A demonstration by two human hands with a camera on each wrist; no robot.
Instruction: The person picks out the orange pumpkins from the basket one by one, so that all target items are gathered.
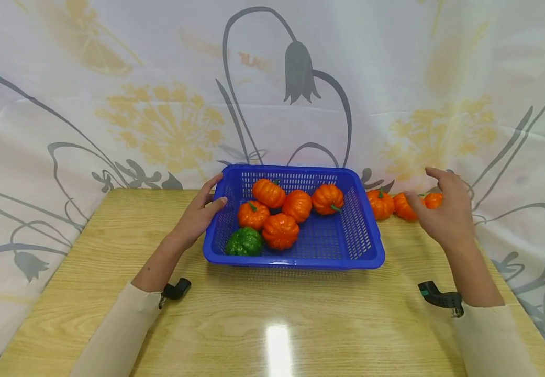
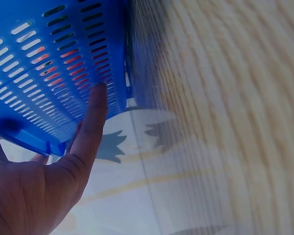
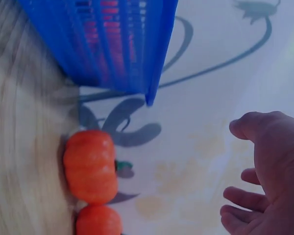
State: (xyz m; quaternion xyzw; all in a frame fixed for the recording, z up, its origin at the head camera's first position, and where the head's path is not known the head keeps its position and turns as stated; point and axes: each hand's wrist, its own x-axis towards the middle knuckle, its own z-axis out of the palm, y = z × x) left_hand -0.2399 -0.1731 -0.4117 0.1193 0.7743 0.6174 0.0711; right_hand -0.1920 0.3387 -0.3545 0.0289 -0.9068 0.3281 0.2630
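The left hand [image 1: 198, 217] grips the blue basket [image 1: 296, 263] at center. The right hand [image 1: 446, 215], spread wide, hovers near orange pumpkins [image 1: 379, 204] at right.

We could pass over the table [image 1: 347, 314] in front of the blue basket [image 1: 296, 263] — three orange pumpkins [image 1: 380, 205] obstruct its right rear, the patterned backdrop [image 1: 272, 120] everything behind.
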